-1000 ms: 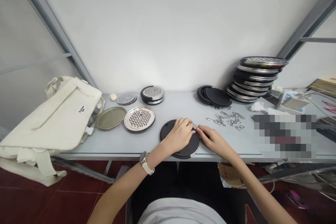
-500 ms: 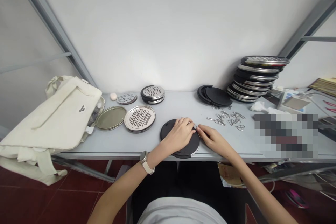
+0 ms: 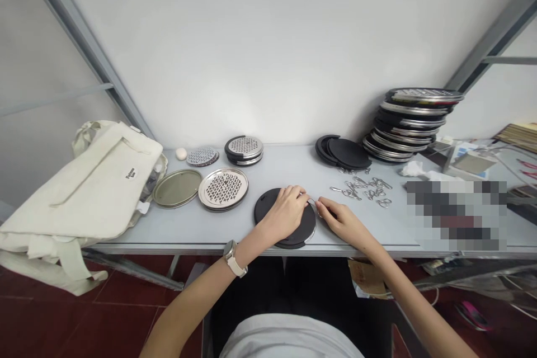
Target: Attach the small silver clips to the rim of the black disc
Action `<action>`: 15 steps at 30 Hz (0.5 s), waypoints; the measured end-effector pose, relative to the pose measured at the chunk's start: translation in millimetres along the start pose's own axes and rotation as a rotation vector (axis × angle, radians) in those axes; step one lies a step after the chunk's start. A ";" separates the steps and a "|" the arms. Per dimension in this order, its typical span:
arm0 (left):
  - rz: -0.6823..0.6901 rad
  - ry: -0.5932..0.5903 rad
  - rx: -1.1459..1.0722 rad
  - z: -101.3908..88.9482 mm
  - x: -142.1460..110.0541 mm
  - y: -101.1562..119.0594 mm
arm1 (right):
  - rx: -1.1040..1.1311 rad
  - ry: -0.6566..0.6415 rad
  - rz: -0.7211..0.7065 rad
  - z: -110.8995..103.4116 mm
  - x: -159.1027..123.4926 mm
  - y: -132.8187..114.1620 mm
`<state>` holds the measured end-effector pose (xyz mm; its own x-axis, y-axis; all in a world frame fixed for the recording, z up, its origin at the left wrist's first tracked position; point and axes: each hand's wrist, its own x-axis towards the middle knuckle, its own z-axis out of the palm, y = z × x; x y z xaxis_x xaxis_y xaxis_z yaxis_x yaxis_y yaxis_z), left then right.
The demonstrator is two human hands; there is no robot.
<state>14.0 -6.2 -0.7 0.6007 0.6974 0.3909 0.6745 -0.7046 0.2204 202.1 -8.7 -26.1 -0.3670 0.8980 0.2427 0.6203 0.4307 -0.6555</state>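
A round black disc [image 3: 263, 210] with a metal rim showing along its lower right lies near the table's front edge. My left hand [image 3: 289, 210] is closed over its upper right side, fingers bent down onto it. At the disc's right edge, my right hand [image 3: 335, 215] pinches a thin metal wire clip [image 3: 311, 201], which spans the small gap between both hands. Where the clip meets the disc is hidden by my left fingers. Several loose wire clips [image 3: 361, 187] lie scattered beyond my right hand.
Left of the disc are a perforated grater plate [image 3: 224, 189], a plain metal disc [image 3: 178, 187] and a cream bag [image 3: 84, 190]. Behind stand small grater stacks [image 3: 245, 148], black round holders [image 3: 348, 154] and a tall leaning stack [image 3: 409, 126]. White wall [image 3: 268, 50] rises behind the table.
The black disc has shifted slightly left and away from me. My right hand has eased a little away from my left, and more of the wire clip shows between them.
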 end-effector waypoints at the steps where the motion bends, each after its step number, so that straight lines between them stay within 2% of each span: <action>1: -0.005 0.002 0.003 -0.1 0.1 -0.3 | 0.002 0.001 0.004 0.0 -0.2 0.1; 10: -0.084 0.018 0.013 2.1 0.3 -0.2 | -0.017 0.017 0.005 0.0 0.3 -0.5; 15: -0.037 0.013 -0.035 1.1 0.6 0.4 | -0.032 0.010 -0.008 0.4 1.1 -1.1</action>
<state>15.1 -5.9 -1.3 0.5697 0.7218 0.3930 0.6808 -0.6823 0.2664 200.8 -8.3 -25.4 -0.3651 0.8954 0.2548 0.6391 0.4401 -0.6308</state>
